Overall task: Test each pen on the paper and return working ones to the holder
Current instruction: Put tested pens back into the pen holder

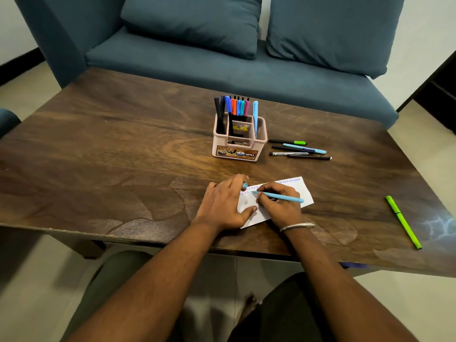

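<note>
Testing in progress, head view, single frame. Right hand point(277, 202) grips a light-blue pen point(278, 196) in a writing hold, tip down on the paper point(302, 191) near its left end. Left hand point(225, 204) lies on the paper's left edge, thumb spread flat to pin it, fingers curled over a small blue piece, probably the pen's cap point(244, 185); the view is too small to be sure.

Paper: white slip, near centre of the worktop point(111, 154), its near corner close to the near edge. A row of small blue marks runs along its far edge.

Holder point(238, 141): pink, divided, far of the paper and well apart from it. It stands upright with a fan of capped pens in its far-left compartments and one light-blue pen in its right one.

Loose pens point(299, 149): five or so lying just right of the holder, tips roughly leftward. Green pen point(403, 222): alone at the far right, near the worktop's near edge.

Progress, as judged: well along but not done. The many marks and the filled holder suggest most pens are tested; the pen in hand awaits its verdict, and whether the loose group is untested or rejected cannot be told.

Room: open worktop between paper and holder gives a straight path. Sofa point(222, 65) sits close behind the far edge.
</note>
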